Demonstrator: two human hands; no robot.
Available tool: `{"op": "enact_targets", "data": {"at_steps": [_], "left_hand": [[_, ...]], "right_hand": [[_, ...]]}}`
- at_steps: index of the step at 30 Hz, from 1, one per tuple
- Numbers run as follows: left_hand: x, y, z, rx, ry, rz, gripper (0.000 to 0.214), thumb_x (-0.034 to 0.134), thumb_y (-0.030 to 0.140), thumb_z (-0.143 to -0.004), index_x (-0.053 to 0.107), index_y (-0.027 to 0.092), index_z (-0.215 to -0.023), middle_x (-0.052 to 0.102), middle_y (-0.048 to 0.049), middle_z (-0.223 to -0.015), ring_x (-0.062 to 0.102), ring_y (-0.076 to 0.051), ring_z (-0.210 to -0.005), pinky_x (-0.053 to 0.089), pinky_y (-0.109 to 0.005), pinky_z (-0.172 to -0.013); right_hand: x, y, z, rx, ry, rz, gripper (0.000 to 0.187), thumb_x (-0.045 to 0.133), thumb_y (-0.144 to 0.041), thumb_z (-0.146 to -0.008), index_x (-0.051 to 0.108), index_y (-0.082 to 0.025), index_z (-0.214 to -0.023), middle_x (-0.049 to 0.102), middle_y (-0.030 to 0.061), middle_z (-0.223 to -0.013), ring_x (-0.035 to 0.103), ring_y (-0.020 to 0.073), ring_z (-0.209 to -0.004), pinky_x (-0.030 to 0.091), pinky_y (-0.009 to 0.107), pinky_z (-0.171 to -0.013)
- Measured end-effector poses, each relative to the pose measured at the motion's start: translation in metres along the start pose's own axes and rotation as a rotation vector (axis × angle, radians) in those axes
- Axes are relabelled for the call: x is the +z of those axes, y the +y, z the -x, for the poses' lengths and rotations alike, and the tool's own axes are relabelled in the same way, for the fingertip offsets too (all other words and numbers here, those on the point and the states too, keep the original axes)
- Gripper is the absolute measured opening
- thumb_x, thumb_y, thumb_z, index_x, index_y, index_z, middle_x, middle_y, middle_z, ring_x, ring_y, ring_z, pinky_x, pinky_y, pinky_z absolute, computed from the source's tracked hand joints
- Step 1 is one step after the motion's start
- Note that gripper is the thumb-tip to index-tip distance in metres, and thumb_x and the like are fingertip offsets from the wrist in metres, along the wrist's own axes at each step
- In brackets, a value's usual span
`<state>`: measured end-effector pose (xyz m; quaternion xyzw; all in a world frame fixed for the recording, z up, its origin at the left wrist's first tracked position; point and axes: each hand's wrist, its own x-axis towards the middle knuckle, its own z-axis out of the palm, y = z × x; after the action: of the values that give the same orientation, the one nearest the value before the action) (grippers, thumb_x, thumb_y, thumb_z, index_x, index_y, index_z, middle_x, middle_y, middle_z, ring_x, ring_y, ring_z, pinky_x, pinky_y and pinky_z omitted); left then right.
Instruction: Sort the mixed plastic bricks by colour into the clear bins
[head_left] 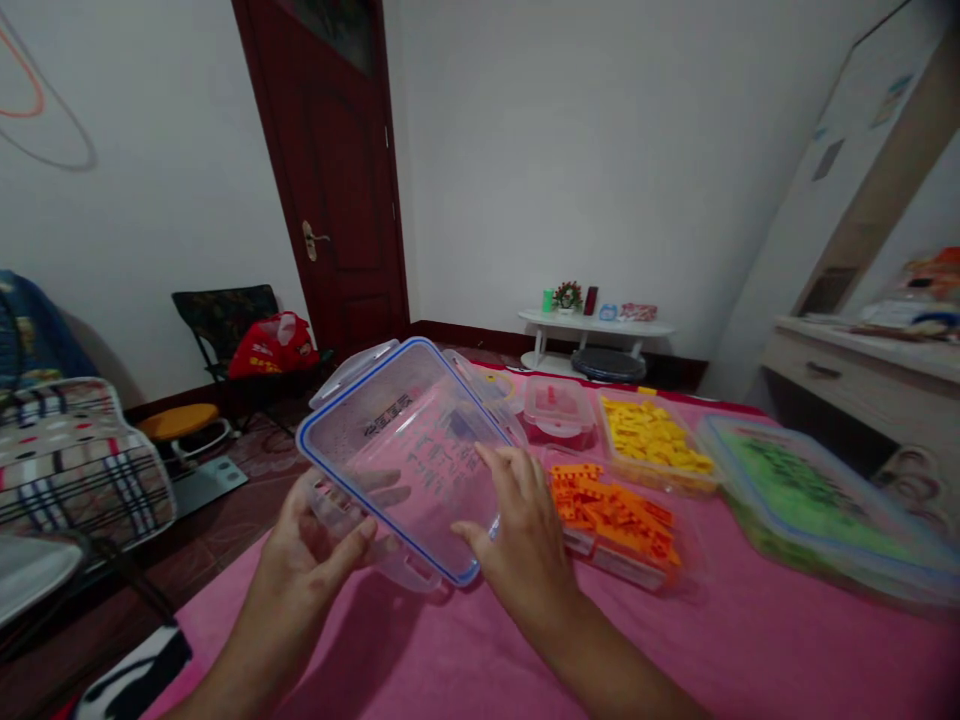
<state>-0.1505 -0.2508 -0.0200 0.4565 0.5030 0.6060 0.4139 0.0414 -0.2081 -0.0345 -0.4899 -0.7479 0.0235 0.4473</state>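
Note:
A clear plastic lid with a blue seal rim (405, 455) is held up tilted above the pink table cloth (480, 650). My left hand (319, 545) grips its lower left edge, thumb on top and fingers behind the plastic. My right hand (517, 530) holds the lid's lower right edge with fingers laid over its face. Behind the lid, part of a clear container (480, 385) shows, its contents hidden.
On the pink cloth stand an open box of orange pieces (615, 520), one of yellow pieces (652, 435), a lidded box with red contents (559, 408) and a lidded box of green pieces (817, 500). A folding chair with a red bag (274, 345) is at left, a white side table (592, 325) behind.

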Motion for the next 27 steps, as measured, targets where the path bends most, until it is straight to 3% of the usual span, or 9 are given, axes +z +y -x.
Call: {"op": "enact_targets", "data": {"at_steps": [6, 9, 14, 18, 24, 27], "left_hand": [[-0.004, 0.011, 0.004, -0.071, 0.023, 0.027, 0.071, 0.075, 0.035, -0.061, 0.042, 0.028, -0.123, 0.059, -0.0110, -0.124, 0.058, -0.035, -0.110, 0.058, -0.037, -0.068], [-0.010, 0.013, 0.006, -0.046, 0.037, 0.022, 0.065, 0.075, 0.034, -0.063, 0.044, 0.032, -0.120, 0.059, -0.0071, -0.125, 0.057, -0.033, -0.112, 0.059, -0.039, -0.071], [-0.019, 0.011, 0.010, -0.019, 0.035, -0.010, 0.057, 0.074, 0.033, -0.065, 0.047, 0.035, -0.115, 0.059, -0.0041, -0.126, 0.055, -0.033, -0.115, 0.058, -0.043, -0.077], [-0.018, 0.005, 0.014, -0.019, 0.023, -0.036, 0.060, 0.075, 0.034, -0.063, 0.047, 0.034, -0.116, 0.060, -0.0053, -0.124, 0.057, -0.033, -0.112, 0.058, -0.044, -0.078], [-0.011, 0.003, 0.016, -0.045, 0.063, -0.021, 0.065, 0.077, 0.034, -0.060, 0.048, 0.025, -0.117, 0.064, -0.0103, -0.117, 0.061, -0.034, -0.105, 0.059, -0.039, -0.070], [-0.012, 0.006, 0.014, -0.073, 0.078, -0.009, 0.066, 0.078, 0.035, -0.058, 0.048, 0.023, -0.116, 0.063, -0.0121, -0.118, 0.060, -0.034, -0.106, 0.059, -0.036, -0.068]], "right_hand": [[0.007, -0.005, 0.018, -0.096, -0.241, -0.025, 0.108, 0.072, -0.063, -0.056, 0.024, -0.024, -0.145, 0.016, 0.0154, -0.153, 0.016, 0.0346, -0.139, 0.026, 0.055, -0.107], [0.009, -0.009, 0.024, -0.134, -0.313, -0.063, 0.115, 0.074, -0.062, -0.053, 0.019, -0.025, -0.147, 0.010, 0.0150, -0.154, 0.011, 0.0341, -0.140, 0.026, 0.055, -0.107], [0.006, -0.008, 0.011, -0.006, -0.158, -0.120, 0.083, 0.074, -0.037, -0.066, 0.036, -0.020, -0.137, 0.035, 0.0137, -0.143, 0.029, 0.0267, -0.134, 0.030, 0.046, -0.108], [0.005, -0.002, 0.002, 0.101, -0.052, -0.182, 0.065, 0.074, -0.019, -0.062, 0.048, -0.023, -0.122, 0.050, 0.0080, -0.124, 0.045, 0.0238, -0.119, 0.037, 0.042, -0.102], [0.006, 0.007, 0.000, 0.243, -0.003, -0.304, 0.051, 0.074, -0.015, -0.057, 0.057, -0.021, -0.105, 0.057, 0.0030, -0.095, 0.054, 0.0193, -0.087, 0.046, 0.035, -0.079], [-0.009, 0.003, -0.008, 0.285, -0.087, -0.435, 0.029, 0.070, -0.015, -0.060, 0.063, -0.019, -0.088, 0.058, 0.0002, -0.080, 0.053, 0.0149, -0.073, 0.045, 0.029, -0.066]]}}
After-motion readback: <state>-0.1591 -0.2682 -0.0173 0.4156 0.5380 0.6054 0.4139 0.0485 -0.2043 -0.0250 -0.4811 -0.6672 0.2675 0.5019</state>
